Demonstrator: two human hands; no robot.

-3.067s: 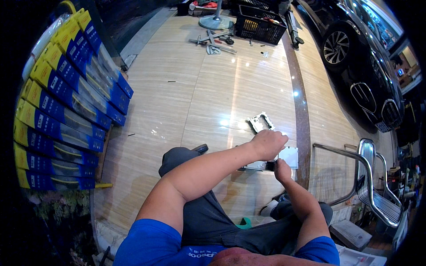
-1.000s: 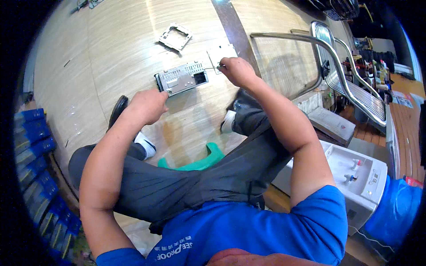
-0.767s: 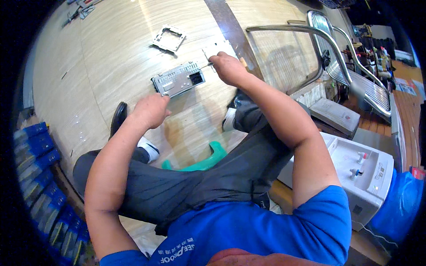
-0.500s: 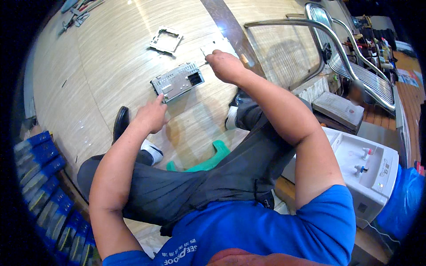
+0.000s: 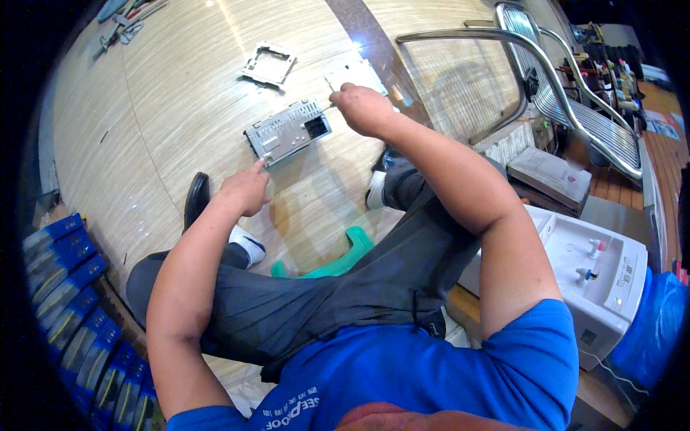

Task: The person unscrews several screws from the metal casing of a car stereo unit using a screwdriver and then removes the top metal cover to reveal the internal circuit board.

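A silvery metal car radio unit with rows of slots and a black connector socket lies on the floor in front of me. My left hand is at its near left corner, index finger stretched toward the corner and other fingers loosely bent, holding nothing. Beyond the unit's right end, my right hand is closed on a thin tool like a screwdriver, mostly hidden in the fist. Past that hand lies a flat pale metal plate. A white rectangular frame rests farther off.
A green stool shows beneath my legs. To the right stand a chrome-framed chair, a cardboard box and a white water dispenser. Blue and grey packages are stacked at left. Tools lie at the far left.
My left fingertip has drawn back slightly from the radio's corner toward me. The right hand has shifted very slightly left; the radio unit stays in place.
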